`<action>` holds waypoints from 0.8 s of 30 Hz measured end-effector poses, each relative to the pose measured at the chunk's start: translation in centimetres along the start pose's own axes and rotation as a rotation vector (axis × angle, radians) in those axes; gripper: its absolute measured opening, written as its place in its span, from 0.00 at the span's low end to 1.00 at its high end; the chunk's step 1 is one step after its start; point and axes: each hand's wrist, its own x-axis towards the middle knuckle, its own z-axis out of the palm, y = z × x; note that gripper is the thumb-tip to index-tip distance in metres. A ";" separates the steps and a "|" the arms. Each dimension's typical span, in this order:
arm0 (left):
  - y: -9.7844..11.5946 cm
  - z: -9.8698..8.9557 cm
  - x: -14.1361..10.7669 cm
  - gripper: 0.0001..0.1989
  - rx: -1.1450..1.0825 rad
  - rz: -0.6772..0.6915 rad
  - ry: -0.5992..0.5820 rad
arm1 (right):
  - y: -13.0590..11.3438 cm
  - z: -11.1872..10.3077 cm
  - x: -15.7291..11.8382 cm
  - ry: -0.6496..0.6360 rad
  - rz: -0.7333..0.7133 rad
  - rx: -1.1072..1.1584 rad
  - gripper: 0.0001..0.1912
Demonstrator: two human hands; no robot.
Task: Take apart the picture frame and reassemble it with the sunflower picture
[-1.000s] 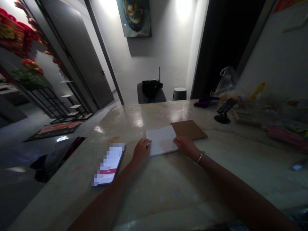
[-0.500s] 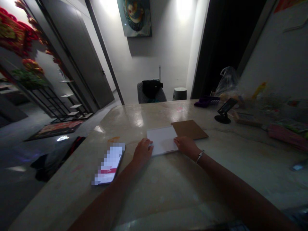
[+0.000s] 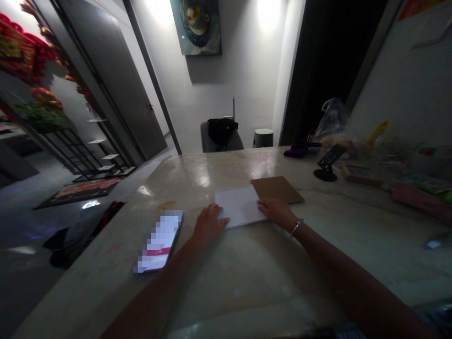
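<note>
A stack of white paper (image 3: 239, 205), or a pad, lies flat on the stone-topped table (image 3: 243, 273). My left hand (image 3: 210, 223) rests against its left edge, fingers and thumb apart, the thumb lying over the near left corner. At the right edge, my right hand (image 3: 278, 211) has its fingers closed on the paper; its thumb is mostly hidden. A bracelet (image 3: 296, 228) circles my right wrist. A brown cardboard sheet (image 3: 277, 188) lies flat behind the paper on the right, partly covered by it and my right hand.
To the left a phone (image 3: 160, 242) lies with its screen lit and blurred out. A black phone stand (image 3: 328, 165) is at the right, near a purple item (image 3: 300, 149), a clear plastic bag (image 3: 332, 117) and a pink item (image 3: 420, 200). Beyond the table stands a chair (image 3: 221, 136).
My left thumb has spread further from the fingers across the paper's near corner. My right hand has shifted slightly right along with the paper's right edge.
</note>
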 end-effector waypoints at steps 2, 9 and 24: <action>-0.2 0.4 0.1 0.18 0.025 0.007 0.017 | 0.5 -0.2 0.4 0.048 0.023 0.024 0.16; -0.7 1.1 0.2 0.22 0.062 -0.004 0.084 | 5.1 -0.7 1.3 0.349 0.374 -0.170 0.19; -1.0 1.9 0.2 0.23 0.061 -0.041 0.088 | 9.7 -0.4 3.1 0.533 0.690 0.673 0.24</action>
